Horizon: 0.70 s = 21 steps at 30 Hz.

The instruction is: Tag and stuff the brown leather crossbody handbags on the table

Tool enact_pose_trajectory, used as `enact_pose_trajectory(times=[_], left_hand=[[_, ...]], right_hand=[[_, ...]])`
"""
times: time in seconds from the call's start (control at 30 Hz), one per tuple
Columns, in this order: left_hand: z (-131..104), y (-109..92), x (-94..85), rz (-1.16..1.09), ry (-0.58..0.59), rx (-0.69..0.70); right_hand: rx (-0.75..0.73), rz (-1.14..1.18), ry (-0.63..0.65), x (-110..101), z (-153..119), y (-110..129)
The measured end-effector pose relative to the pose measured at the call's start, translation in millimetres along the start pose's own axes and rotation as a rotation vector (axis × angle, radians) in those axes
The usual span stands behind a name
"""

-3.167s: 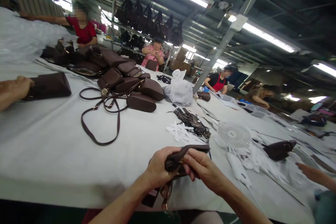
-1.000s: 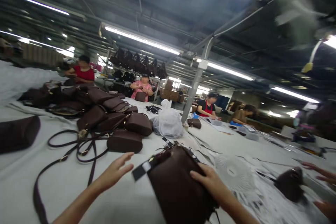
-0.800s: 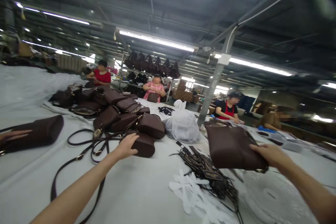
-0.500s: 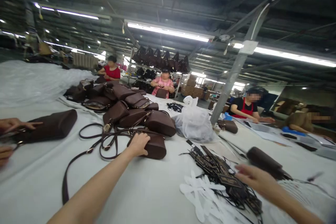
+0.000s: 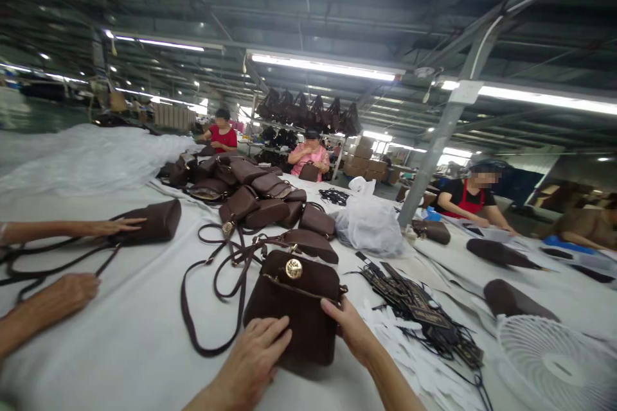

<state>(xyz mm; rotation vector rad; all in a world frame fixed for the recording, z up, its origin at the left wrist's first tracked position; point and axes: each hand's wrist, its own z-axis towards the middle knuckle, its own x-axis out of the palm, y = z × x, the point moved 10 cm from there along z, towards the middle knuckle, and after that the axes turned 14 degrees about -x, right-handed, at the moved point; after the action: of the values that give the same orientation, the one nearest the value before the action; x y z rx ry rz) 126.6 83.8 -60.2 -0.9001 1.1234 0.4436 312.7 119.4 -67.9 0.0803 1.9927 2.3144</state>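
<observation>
A dark brown handbag stands tilted in front of me, its zipped top and round gold medallion facing me. My right hand grips its right side, thumb on the front and the other fingers hidden behind. At the lower left, my left hand is closed against the bag, fingers lying across its front. The brown strap loops over the table to the left. Just behind lies another brown bag, at the near end of a pile of brown bags.
Black tags with cords and white strips lie right, beside a white fan. A white plastic bag stands near a metal post. At left, a co-worker's hands touch another brown bag.
My left hand has drawn the near bag off the pile toward me and turned it upright. My right hand has come left from the tags onto its side. The view has shifted slightly left.
</observation>
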Motion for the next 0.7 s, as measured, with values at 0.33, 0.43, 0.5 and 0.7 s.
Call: enact_pose_trajectory(times=[0.33, 0.43, 0.5, 0.7], left_hand=[[-51, 42, -75.0, -0.619, -0.323, -0.183], [-47, 47, -85.5, -0.637, -0.432, -0.234], [-36, 41, -67.7, -0.641, -0.384, -0.218], [-33, 38, 5.1, -0.656, -0.427, -0.256]], right_hand=[[-0.157, -0.168, 0.005, -15, -68, 34], [-0.173, -0.232, 0.049, -33, -89, 43], [-0.189, -0.423, 0.104, -45, -98, 46], [-0.093, -1.020, -0.040, -154, -110, 45]])
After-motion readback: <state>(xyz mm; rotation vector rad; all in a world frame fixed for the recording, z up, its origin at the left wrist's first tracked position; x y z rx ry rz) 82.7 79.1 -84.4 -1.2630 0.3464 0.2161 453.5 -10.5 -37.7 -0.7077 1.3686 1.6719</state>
